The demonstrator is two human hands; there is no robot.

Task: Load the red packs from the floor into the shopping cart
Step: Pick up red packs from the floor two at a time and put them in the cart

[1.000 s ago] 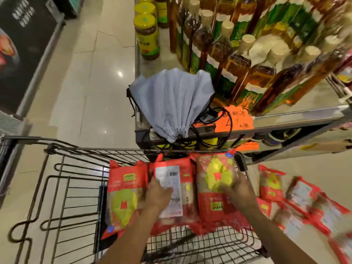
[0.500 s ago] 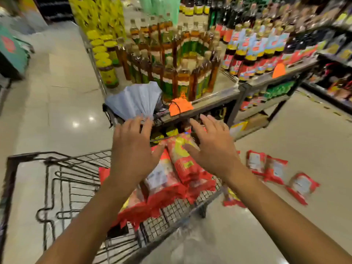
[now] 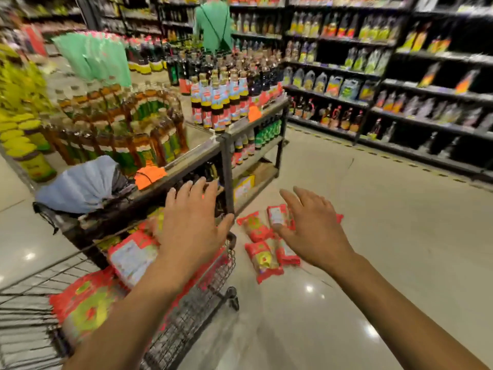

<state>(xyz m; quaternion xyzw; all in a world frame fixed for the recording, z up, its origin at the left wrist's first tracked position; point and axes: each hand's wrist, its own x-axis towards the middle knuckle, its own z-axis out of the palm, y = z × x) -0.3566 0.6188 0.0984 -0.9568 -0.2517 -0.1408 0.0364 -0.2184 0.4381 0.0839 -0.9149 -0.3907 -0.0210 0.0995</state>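
Observation:
Several red packs (image 3: 130, 259) lie in the wire shopping cart (image 3: 186, 313) at the lower left. More red packs (image 3: 262, 259) lie on the floor to the right of the cart, beside the display rack. My left hand (image 3: 192, 225) hovers above the cart's front end, fingers spread, holding nothing. My right hand (image 3: 312, 231) is raised above the packs on the floor, fingers apart and empty; it hides part of them.
A low display rack (image 3: 226, 161) of bottles stands just beyond the cart, with a grey-blue bag (image 3: 80, 185) on its corner. Tall shelves (image 3: 400, 89) line the right side. A person in green (image 3: 213, 25) stands far down the aisle. Glossy floor (image 3: 386, 249) stretches right.
Both hands let go of the packs in the cart and lifted off. The view swung up and to the right, and my right hand moved over the packs on the floor.

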